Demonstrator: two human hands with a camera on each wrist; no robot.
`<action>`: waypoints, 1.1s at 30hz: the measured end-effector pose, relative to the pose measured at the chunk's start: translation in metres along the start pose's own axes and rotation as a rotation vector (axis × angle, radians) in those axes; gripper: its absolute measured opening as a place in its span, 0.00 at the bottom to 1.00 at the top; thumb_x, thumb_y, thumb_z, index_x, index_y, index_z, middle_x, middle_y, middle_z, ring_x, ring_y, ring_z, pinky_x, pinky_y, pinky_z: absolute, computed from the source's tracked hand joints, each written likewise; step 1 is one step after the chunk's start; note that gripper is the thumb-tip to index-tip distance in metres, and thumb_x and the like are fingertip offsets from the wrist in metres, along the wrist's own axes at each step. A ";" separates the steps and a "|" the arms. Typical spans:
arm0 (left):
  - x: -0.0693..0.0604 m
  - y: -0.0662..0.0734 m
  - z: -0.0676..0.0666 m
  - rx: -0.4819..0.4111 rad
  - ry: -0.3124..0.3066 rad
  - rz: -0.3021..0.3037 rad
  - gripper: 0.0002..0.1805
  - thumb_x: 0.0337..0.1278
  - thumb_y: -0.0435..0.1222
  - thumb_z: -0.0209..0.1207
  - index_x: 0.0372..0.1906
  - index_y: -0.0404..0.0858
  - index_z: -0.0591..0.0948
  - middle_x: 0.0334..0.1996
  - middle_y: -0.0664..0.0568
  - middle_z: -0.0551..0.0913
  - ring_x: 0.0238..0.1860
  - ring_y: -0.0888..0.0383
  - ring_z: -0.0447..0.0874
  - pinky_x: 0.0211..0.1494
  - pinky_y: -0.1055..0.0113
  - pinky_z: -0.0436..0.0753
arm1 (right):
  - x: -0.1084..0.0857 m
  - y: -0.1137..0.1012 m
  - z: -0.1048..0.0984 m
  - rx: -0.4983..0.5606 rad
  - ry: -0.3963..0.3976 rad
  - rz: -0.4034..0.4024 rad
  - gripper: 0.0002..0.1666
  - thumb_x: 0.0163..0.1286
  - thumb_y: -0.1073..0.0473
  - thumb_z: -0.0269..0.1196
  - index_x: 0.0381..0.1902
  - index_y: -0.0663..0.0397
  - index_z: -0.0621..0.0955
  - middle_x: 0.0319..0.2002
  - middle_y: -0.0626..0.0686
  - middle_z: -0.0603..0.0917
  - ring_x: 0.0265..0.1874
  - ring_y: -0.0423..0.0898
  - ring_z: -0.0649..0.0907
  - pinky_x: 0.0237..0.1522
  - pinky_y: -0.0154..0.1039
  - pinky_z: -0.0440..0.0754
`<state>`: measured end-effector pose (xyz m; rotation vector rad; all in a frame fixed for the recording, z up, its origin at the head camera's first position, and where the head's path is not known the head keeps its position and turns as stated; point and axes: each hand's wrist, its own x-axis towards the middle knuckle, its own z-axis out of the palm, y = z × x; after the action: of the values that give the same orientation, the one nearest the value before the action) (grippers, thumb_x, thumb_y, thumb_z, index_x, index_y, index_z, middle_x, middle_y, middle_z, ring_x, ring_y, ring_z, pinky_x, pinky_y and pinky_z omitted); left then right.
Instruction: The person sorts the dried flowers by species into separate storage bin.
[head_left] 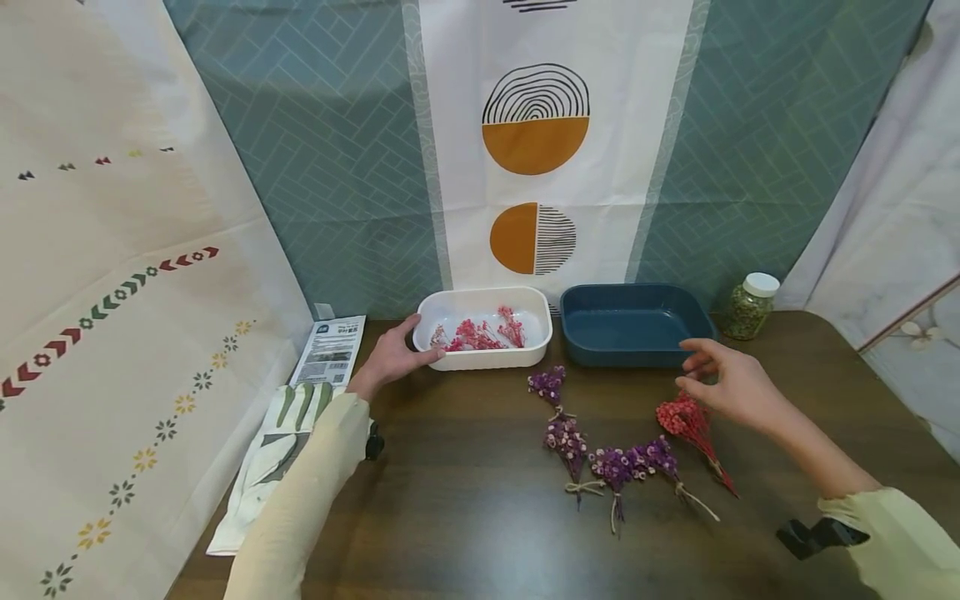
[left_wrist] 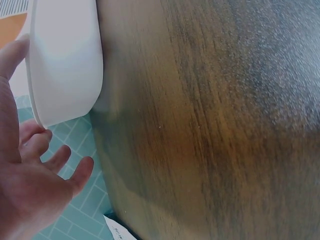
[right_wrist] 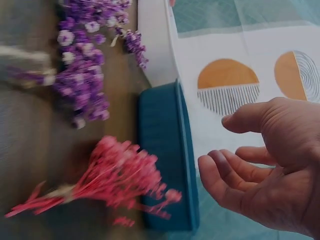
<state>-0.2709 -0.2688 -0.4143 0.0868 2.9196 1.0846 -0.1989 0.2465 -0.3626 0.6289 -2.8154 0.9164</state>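
My left hand (head_left: 393,357) holds the left end of a white dish (head_left: 487,361), thumb at its front rim and fingers round the corner. Pink dried-flower sprigs (head_left: 476,335) lie inside the dish. My right hand (head_left: 731,383) hovers by the front right corner of a blue dish (head_left: 622,357), fingers loosely bent with nothing between them. Below that hand a tied pink flower bunch (head_left: 684,418) lies on the table; the right wrist view shows the bunch (right_wrist: 122,172) beside the blue dish (right_wrist: 165,150). Several tied purple flower bunches (head_left: 613,471) lie further left.
A jar with a white lid (head_left: 750,304) stands right of the blue dish. At the left lie a printed packet (head_left: 328,350) and white-and-grey gloves (head_left: 262,467). Patterned cloth (head_left: 352,167) hangs behind the wooden table (head_left: 465,500).
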 end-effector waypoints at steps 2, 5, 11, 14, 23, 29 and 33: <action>0.000 0.000 0.001 -0.003 0.003 0.001 0.57 0.49 0.59 0.70 0.79 0.40 0.57 0.74 0.40 0.63 0.69 0.43 0.63 0.70 0.41 0.61 | -0.012 0.006 0.000 -0.004 0.008 0.016 0.31 0.64 0.63 0.70 0.61 0.72 0.73 0.42 0.61 0.84 0.40 0.59 0.85 0.29 0.40 0.80; 0.000 0.000 0.001 -0.008 0.004 0.000 0.56 0.50 0.58 0.70 0.79 0.40 0.57 0.73 0.40 0.63 0.69 0.43 0.63 0.70 0.41 0.62 | -0.030 0.013 0.001 -0.015 0.012 0.045 0.31 0.63 0.62 0.71 0.59 0.73 0.74 0.40 0.61 0.85 0.38 0.60 0.85 0.28 0.41 0.79; -0.001 0.001 0.003 0.005 -0.002 -0.008 0.55 0.51 0.57 0.70 0.79 0.40 0.57 0.74 0.40 0.63 0.70 0.43 0.62 0.70 0.42 0.61 | -0.059 0.026 0.006 -0.048 -0.016 0.119 0.31 0.61 0.62 0.72 0.57 0.73 0.75 0.38 0.60 0.85 0.36 0.57 0.85 0.27 0.41 0.79; -0.001 0.002 0.003 -0.003 0.002 -0.006 0.55 0.51 0.56 0.70 0.79 0.40 0.57 0.74 0.40 0.63 0.70 0.43 0.63 0.70 0.42 0.61 | -0.071 0.032 0.010 -0.039 -0.038 0.158 0.31 0.62 0.61 0.72 0.57 0.74 0.74 0.37 0.57 0.85 0.34 0.54 0.85 0.26 0.39 0.79; 0.000 0.001 0.001 -0.017 0.001 0.000 0.56 0.50 0.57 0.70 0.79 0.41 0.56 0.74 0.41 0.62 0.70 0.43 0.62 0.70 0.41 0.61 | -0.089 0.043 0.028 0.072 -0.066 0.229 0.36 0.61 0.59 0.73 0.59 0.75 0.72 0.40 0.57 0.83 0.33 0.46 0.84 0.26 0.36 0.81; -0.001 0.001 0.001 -0.018 -0.003 -0.005 0.56 0.50 0.57 0.70 0.79 0.41 0.56 0.74 0.40 0.62 0.70 0.42 0.61 0.70 0.40 0.61 | -0.088 0.044 0.036 0.045 -0.083 0.245 0.37 0.60 0.58 0.74 0.59 0.75 0.71 0.38 0.59 0.84 0.28 0.44 0.83 0.23 0.37 0.79; -0.001 0.002 0.000 -0.020 -0.004 -0.008 0.57 0.49 0.58 0.70 0.79 0.41 0.56 0.74 0.40 0.61 0.71 0.42 0.61 0.70 0.40 0.61 | -0.085 0.044 0.038 0.020 -0.083 0.234 0.37 0.60 0.58 0.74 0.59 0.74 0.72 0.37 0.58 0.84 0.27 0.44 0.83 0.23 0.38 0.78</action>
<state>-0.2695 -0.2670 -0.4130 0.0766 2.9026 1.1105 -0.1394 0.2863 -0.4367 0.3513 -3.0048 0.9766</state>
